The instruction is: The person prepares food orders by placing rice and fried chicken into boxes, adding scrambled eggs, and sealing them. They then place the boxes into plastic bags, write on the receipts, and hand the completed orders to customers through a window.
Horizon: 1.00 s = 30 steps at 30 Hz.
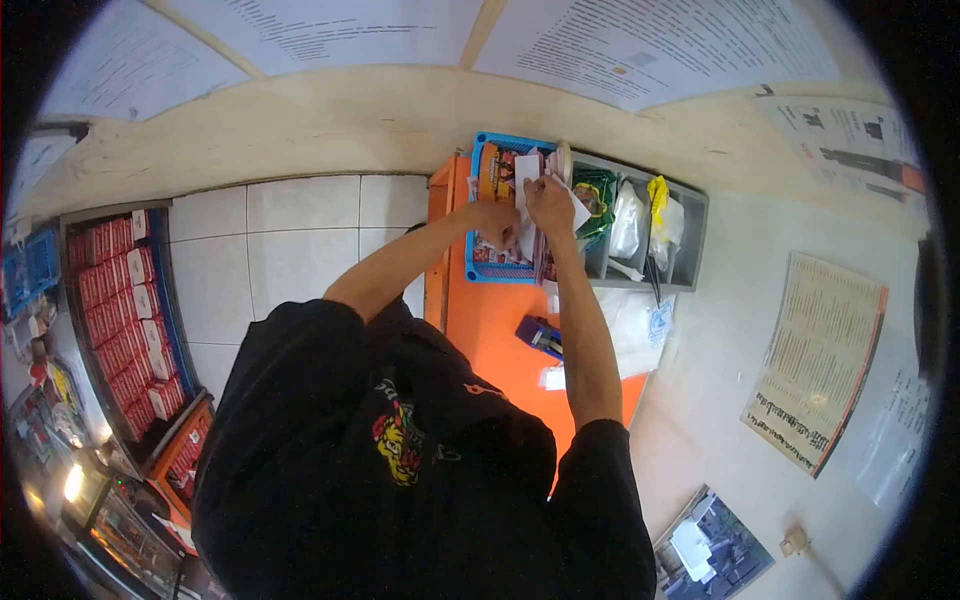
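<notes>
My left hand (496,223) reaches into a blue plastic basket (471,262), its fingers curled in among printed packets, and what they grip is hidden. Beside it, my right hand (549,204) pinches a white sheet of paper (525,172) above the basket's right part. A white corner of paper also shows on the far side of that hand. An orange printed packet (494,172) stands in the basket's back left, and more reddish packets lie near its front.
A grey divided tray (686,270) with plastic bags adjoins the basket on the orange table (485,325). A dark blue object (540,337) and a white plastic sheet (625,335) lie nearer. Shelves of red-and-white boxes (125,320) stand left; posters hang on the walls.
</notes>
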Available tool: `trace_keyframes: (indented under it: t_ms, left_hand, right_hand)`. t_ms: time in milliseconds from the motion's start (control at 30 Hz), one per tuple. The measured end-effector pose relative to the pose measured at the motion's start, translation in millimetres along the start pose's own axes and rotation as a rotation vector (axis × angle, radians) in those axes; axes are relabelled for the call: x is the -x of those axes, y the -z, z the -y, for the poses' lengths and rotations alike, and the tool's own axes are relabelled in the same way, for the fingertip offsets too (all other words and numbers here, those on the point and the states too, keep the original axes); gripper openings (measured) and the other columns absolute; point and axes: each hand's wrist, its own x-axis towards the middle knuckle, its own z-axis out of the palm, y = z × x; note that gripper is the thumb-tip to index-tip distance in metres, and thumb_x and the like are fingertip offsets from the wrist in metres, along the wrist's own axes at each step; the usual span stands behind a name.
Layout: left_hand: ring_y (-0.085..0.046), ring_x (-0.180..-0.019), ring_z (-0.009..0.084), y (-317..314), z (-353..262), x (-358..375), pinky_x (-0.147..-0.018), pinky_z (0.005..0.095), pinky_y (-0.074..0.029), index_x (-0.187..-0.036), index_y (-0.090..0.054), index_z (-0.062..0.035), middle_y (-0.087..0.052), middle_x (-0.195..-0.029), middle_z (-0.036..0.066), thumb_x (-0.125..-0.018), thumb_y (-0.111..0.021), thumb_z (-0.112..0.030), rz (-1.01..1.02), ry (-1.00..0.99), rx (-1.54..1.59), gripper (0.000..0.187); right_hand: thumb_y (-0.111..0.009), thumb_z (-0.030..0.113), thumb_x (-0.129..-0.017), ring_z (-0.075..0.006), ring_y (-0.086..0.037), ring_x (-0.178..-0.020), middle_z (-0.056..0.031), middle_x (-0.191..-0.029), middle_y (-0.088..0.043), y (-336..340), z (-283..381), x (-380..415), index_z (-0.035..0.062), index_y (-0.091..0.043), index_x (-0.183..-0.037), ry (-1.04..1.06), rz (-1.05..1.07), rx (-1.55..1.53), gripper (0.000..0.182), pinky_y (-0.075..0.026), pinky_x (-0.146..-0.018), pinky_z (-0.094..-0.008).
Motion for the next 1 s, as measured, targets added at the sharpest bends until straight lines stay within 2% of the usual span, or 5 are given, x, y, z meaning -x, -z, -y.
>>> trace_keyframes:
  t_ms: [267,400,533,933,1000]
  left_hand:
    - [-0.064,-0.095,0.0327,-79.3,-7.5,68.8,-0.092,0.0444,-0.046,-0.085,-0.071,-0.0081,-0.07,-0.09,0.011,-0.076,-0.063,-0.001,-0.875,-0.365,-0.236,0.014]
    - [-0.066,-0.088,0.0196,-106.3,-7.2,98.9,-0.078,0.0363,-0.054,-0.098,-0.065,-0.0019,-0.068,-0.091,0.01,-0.092,-0.058,-0.012,-1.053,0.139,0.756,0.014]
    - [-0.064,-0.08,0.0128,-88.3,-8.8,113.1,-0.063,0.0294,-0.054,-0.102,-0.06,-0.0005,-0.067,-0.088,0.007,-0.096,-0.057,-0.018,-0.917,0.337,1.152,0.019]
    - [-0.07,-0.076,0.0245,-54.2,-4.6,55.1,-0.071,0.0373,-0.055,-0.11,-0.053,0.0009,-0.071,-0.084,0.015,-0.09,-0.063,-0.016,-0.762,0.318,0.538,0.028]
    - [-0.068,-0.082,0.0314,-33.2,-31.6,57.6,-0.076,0.0421,-0.052,-0.11,-0.052,0.0006,-0.069,-0.089,0.016,-0.089,-0.061,-0.013,-0.85,0.601,0.209,0.027]
  right_hand:
    - [-0.064,0.022,-0.091,-0.0222,-0.067,-0.081,-0.0114,-0.092,-0.069,25.1,30.5,25.4,-0.0003,-0.064,-0.093,0.304,0.328,-0.553,0.023,-0.052,-0.075,-0.0355]
    - [-0.057,0.017,-0.097,-0.0138,-0.065,-0.078,-0.0078,-0.089,-0.069,58.1,36.3,80.9,-0.001,-0.063,-0.098,0.109,0.359,-0.93,0.019,-0.052,-0.069,-0.027]
    - [-0.058,0.018,-0.097,-0.0102,-0.061,-0.063,-0.0062,-0.077,-0.067,51.4,-9.1,151.6,-0.0019,-0.061,-0.09,-0.376,0.14,-1.089,0.021,-0.047,-0.056,-0.0233]
    - [-0.053,0.014,-0.099,-0.0093,-0.055,-0.052,-0.0108,-0.078,-0.07,13.1,-67.7,381.3,-0.0037,-0.061,-0.094,-0.834,-0.202,-0.848,0.02,-0.045,-0.048,-0.0226]
    - [-0.053,0.013,-0.099,-0.0094,-0.056,-0.053,-0.0114,-0.079,-0.07,11.6,-51.1,397.4,-0.0038,-0.061,-0.094,-0.915,-0.241,-0.903,0.02,-0.045,-0.047,-0.0222]
